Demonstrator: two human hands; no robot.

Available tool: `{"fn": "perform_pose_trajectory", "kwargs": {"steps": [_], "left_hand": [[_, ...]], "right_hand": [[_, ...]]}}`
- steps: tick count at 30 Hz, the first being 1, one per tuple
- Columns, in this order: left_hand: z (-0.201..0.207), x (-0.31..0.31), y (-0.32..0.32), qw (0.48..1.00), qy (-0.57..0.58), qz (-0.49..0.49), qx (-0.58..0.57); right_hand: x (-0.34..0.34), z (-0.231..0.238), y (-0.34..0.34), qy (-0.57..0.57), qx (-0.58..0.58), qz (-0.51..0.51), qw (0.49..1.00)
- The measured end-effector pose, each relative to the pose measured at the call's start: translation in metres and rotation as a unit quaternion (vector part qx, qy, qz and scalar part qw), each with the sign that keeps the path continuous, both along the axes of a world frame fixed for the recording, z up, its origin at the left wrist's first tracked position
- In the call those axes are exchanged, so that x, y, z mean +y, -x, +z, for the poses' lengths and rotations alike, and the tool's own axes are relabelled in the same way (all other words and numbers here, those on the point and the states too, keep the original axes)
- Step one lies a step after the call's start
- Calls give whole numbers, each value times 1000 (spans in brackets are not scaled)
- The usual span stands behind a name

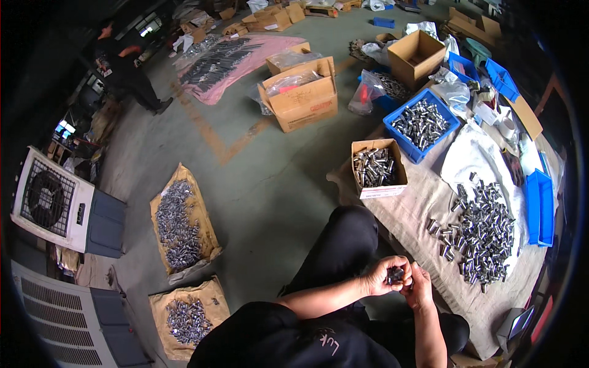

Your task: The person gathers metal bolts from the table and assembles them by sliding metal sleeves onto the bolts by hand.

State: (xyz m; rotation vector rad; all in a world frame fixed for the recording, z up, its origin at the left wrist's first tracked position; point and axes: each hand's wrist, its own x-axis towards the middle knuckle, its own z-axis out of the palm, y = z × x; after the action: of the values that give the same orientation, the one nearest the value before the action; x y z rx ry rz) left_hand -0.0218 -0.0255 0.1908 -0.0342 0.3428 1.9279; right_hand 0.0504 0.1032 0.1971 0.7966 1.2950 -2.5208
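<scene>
Support the small dark part point(394, 275) firmly in the left hand point(381, 277) and let the right hand point(421, 289) do the finer work; a light fingertip touch should limit slipping. Working above the lap, near the beige cloth point(408, 211) bearing the metal fittings point(481, 230), probably shortens each reach. The left fingers curl around the part; the right fingers bend close against it, but whether they grip anything cannot be told. Both forearms converge, hands together.
</scene>
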Motion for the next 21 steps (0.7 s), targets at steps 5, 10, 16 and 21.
{"fn": "perform_pose_trajectory", "kwargs": {"steps": [5, 10, 16, 21], "left_hand": [[-10, 2, 1, 995, 27, 27, -94], [-15, 3, -4, 997, 23, 30, -61], [-13, -3, -2, 1000, 18, 15, 18], [-8, -6, -2, 998, 27, -6, 53]], "right_hand": [[-2, 3, 4, 26, -16, 8, 999], [3, 11, 4, 103, -98, -7, 990], [12, 6, 1, 129, -75, 50, 988], [12, -2, -3, 134, -48, 53, 988]]}}
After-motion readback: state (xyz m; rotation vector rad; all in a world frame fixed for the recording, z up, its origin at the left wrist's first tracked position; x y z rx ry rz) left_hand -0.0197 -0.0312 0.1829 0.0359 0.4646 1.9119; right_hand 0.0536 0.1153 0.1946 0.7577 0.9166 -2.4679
